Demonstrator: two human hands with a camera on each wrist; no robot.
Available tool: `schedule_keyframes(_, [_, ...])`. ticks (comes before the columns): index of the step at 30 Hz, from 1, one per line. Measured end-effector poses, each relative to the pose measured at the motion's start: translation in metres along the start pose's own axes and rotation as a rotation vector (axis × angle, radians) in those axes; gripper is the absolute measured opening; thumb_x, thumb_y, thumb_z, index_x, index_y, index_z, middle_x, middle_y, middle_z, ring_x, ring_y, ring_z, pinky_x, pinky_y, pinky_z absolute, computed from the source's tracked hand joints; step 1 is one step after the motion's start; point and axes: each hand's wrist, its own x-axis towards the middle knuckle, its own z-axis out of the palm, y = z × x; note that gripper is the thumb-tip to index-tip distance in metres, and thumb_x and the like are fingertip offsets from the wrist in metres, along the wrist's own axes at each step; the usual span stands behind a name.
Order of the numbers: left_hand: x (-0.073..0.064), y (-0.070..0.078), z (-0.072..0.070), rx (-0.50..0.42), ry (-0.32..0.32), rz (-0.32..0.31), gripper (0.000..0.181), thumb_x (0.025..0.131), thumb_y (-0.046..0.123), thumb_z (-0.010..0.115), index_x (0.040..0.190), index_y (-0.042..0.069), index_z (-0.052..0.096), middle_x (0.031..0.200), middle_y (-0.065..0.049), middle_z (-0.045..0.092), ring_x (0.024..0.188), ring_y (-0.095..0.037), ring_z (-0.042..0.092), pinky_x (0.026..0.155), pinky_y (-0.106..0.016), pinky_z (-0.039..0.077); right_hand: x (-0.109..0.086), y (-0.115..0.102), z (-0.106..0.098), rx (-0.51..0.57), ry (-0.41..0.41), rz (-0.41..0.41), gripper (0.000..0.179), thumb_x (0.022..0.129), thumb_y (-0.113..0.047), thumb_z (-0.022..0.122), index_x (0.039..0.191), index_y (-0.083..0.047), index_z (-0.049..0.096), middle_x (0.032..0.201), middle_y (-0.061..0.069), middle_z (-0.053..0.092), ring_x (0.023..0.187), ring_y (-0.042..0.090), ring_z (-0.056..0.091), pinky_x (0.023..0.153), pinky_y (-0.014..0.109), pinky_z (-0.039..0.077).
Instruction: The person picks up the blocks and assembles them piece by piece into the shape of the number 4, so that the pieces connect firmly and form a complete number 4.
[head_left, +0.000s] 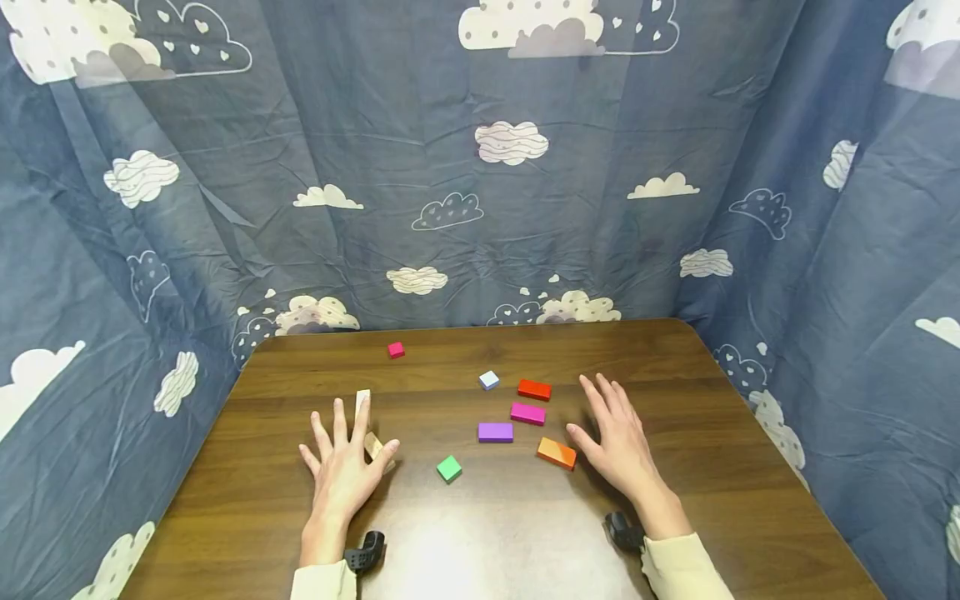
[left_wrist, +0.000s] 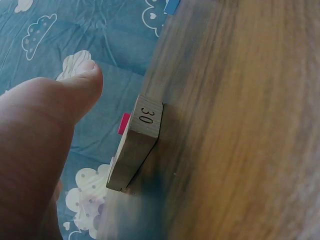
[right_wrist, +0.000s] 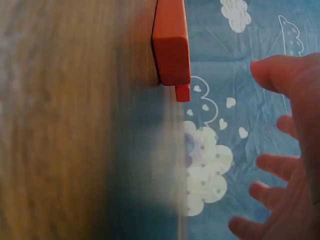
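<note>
Zero blocks gripped, looks barely started tbh: left hand (head_left: pixel 345 473) spread wide, empty, by the wooden block (head_left: pixel 373 446) left of the purple block (head_left: pixel 496 432); right hand (head_left: pixel 621 446) likewise, near the orange block (head_left: pixel 557 453) right of it.

Left hand (head_left: pixel 345 473): fingers (head_left: pixel 340 423) splayed | Right hand (head_left: pixel 624 454): fingers extended

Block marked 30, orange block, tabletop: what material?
Block marked 30: likely bare wood, matte; fine grain lines. Orange block: probably painted wood, could be plastic; smooth, even color, slight sheen. Tabletop: wood or wood-look laminate, semi-gloss; streaky grain, glare.
</note>
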Motion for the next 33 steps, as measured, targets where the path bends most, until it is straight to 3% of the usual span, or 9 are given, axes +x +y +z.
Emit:
schedule_keyframes(4, [0.001,0.001,-0.001,-0.025,0.001,0.008,0.092,0.09,0.069,0.058,0.162,0.039,0.009,0.168,-0.018,0.001,0.147,-0.043,-0.025,0.101,-0.081,-0.01,-0.001,-0.001,0.0,0.066,-0.018,-0.056,0.074,0.089,-0.032,0.077,0.154,-0.018,0.043,0.151,0.015,0.045,0.139,0.04,0.038,0.106,0.063,0.034])
schedule_keyframes(9, [0.002,0.0,0.0,-0.058,-0.034,0.021,0.088,0.093,0.067,0.056,0.162,0.038,0.009,0.167,-0.018,0.001,0.148,-0.05,-0.015,0.101,-0.083,-0.005,-0.004,-0.004,0.0,0.131,-0.054,-0.067,0.067,0.087,-0.029,0.08,0.147,-0.018,0.053,0.139,0.006,0.057,0.128,0.029,0.053,0.103,0.054,0.042])
schedule_keyframes(13, [0.002,-0.001,0.003,-0.095,-0.064,0.023,0.081,0.095,0.064,0.055,0.162,0.038,0.017,0.166,-0.02,0.009,0.148,-0.052,-0.006,0.102,-0.083,0.001,-0.005,-0.007,-0.002,0.218,-0.104,-0.061,0.067,0.084,-0.026,0.084,0.144,-0.021,0.056,0.131,0.007,0.063,0.115,0.029,0.062,0.092,0.051,0.05])
schedule_keyframes(18, [0.0,-0.001,0.003,-0.117,-0.098,0.02,0.078,0.096,0.06,0.056,0.161,0.037,0.02,0.164,-0.023,0.016,0.148,-0.052,-0.001,0.104,-0.082,0.003,-0.005,-0.012,-0.005,0.323,-0.24,-0.068,0.066,0.082,-0.024,0.086,0.142,-0.019,0.058,0.12,0.008,0.065,0.097,0.026,0.065,0.075,0.043,0.056])
schedule_keyframes(24, [0.001,-0.002,0.003,-0.123,-0.12,-0.005,0.075,0.097,0.054,0.059,0.16,0.027,0.029,0.164,-0.025,0.015,0.147,-0.054,-0.003,0.103,-0.082,-0.003,0.0,-0.017,-0.003,0.293,-0.368,-0.073,0.074,0.076,-0.025,0.09,0.142,-0.02,0.058,0.107,0.002,0.062,0.082,0.015,0.059,0.072,0.031,0.051])
schedule_keyframes(33, [0.001,-0.005,0.005,-0.084,-0.205,-0.034,0.073,0.1,0.057,0.052,0.161,0.027,0.026,0.167,-0.019,0.009,0.147,-0.054,-0.005,0.103,-0.079,-0.012,-0.007,-0.018,0.0,0.188,-0.467,-0.057,0.08,0.072,-0.035,0.091,0.143,-0.025,0.057,0.099,-0.01,0.055,0.085,0.008,0.055,0.071,0.029,0.045])
